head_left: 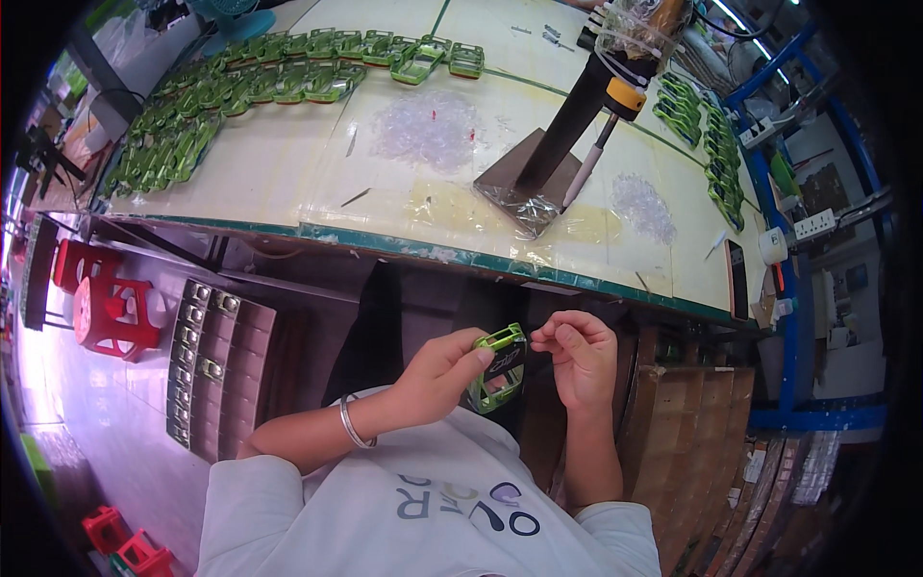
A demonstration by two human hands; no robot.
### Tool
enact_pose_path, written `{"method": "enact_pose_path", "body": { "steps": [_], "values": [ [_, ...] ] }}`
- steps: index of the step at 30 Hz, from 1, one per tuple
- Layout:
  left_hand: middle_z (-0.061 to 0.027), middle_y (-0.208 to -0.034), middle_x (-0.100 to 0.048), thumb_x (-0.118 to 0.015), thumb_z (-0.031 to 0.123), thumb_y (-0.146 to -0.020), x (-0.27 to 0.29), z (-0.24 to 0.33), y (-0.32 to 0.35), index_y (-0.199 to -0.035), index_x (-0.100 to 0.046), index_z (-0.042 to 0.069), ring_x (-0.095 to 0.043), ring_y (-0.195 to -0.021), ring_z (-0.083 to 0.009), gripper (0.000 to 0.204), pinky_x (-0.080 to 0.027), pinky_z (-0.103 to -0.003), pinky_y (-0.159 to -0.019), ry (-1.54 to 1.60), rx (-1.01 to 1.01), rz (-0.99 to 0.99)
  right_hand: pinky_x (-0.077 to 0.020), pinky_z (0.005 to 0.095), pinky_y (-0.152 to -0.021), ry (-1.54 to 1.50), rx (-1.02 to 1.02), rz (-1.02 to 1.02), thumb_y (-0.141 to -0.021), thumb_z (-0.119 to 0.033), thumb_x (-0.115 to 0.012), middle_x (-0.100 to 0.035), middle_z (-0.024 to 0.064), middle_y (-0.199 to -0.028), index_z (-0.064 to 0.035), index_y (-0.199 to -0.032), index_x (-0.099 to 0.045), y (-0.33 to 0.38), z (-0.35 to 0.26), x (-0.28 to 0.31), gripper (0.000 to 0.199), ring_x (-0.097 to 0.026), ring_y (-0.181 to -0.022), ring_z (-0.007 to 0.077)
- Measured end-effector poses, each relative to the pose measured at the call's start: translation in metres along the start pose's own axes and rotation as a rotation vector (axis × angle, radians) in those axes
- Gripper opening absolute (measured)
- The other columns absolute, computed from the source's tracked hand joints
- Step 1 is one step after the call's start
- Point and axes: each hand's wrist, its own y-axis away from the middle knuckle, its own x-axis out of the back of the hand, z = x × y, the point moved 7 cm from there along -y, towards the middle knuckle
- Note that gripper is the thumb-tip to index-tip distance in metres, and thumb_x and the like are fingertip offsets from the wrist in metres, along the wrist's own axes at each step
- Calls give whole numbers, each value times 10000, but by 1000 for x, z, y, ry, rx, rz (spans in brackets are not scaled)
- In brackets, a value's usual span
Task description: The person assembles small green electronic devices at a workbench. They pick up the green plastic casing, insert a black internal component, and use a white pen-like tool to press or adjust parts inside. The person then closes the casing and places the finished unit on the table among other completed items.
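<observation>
In front of my chest, below the table's front edge, my left hand (437,377) grips a bright green plastic frame with a black middle panel (506,362). Its thumb lies on the near side of the frame, which is tilted. Just right of the frame, my right hand (582,363) is raised with thumb and fingertips pinched together. Whatever that pinch holds, if anything, is too small to make out. A small gap shows between those fingertips and the frame's right edge.
Green frames (308,85) fill the table's far left; more (721,159) line the right. Clear small pieces lie in two heaps (423,130) (642,205) around a black post (567,130). A phone (737,279) lies right. Compartmented trays (245,370) (697,413) flank me; red stools (115,313) stand left.
</observation>
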Motion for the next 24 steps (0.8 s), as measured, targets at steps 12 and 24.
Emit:
{"method": "enact_pose_path", "body": {
  "steps": [12,24],
  "values": [
    [-63,-637,-532,-429,154,-863,-4,11,0,-867,-503,-1,-473,-557,-86,171,-387,-251,-519,-200,-87,-28,-436,286,-798,57,114,-107,-689,102,-549,-551,151,-969,55,-841,-615,9,5,-21,172,-545,-902,216],
    [-107,-675,-557,-434,162,-865,-7,14,1,-867,-495,-4,-510,-564,-156,177,-405,-283,-542,-269,-78,-57,-436,259,-766,242,153,-127,-698,92,-556,-557,152,-975,63,-830,-619,11,2,-18,149,-545,-877,190]
  ]
}}
